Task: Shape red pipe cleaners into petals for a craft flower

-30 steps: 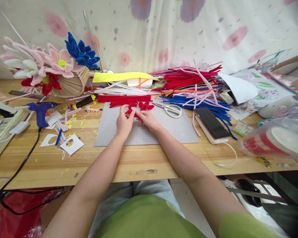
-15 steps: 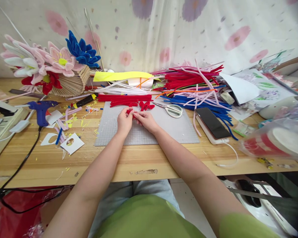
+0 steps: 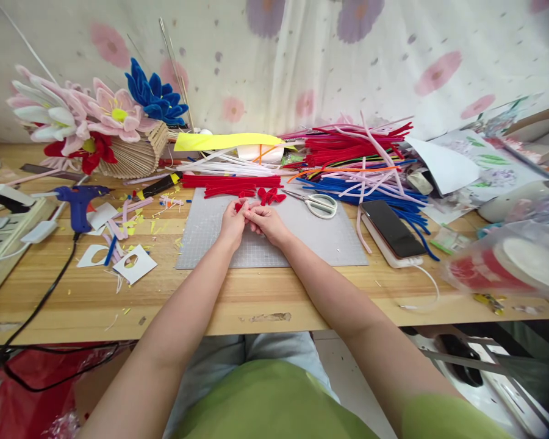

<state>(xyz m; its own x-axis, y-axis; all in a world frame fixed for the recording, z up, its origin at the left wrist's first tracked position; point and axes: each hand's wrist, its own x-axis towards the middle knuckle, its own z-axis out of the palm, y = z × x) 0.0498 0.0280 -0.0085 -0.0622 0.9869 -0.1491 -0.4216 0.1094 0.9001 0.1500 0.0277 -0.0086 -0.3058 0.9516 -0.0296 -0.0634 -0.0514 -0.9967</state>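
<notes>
Over the grey cutting mat, my left hand and my right hand meet with fingers pressed together. Between them is a small piece of red pipe cleaner, mostly covered by the fingers. Just beyond my hands lie bent red pipe-cleaner pieces, shaped like petals. Straight red pipe cleaners lie in a row along the mat's far edge. Scissors with pale handles rest on the mat to the right of my hands.
At left are a blue glue gun, paper scraps and fuzzy flowers. Pipe cleaners in several colours are heaped at the back right. A phone and a bagged cup are on the right.
Both hands stay together over the mat, with the fingers slightly shifted. Less of the red piece shows between them. The view has moved a little.
</notes>
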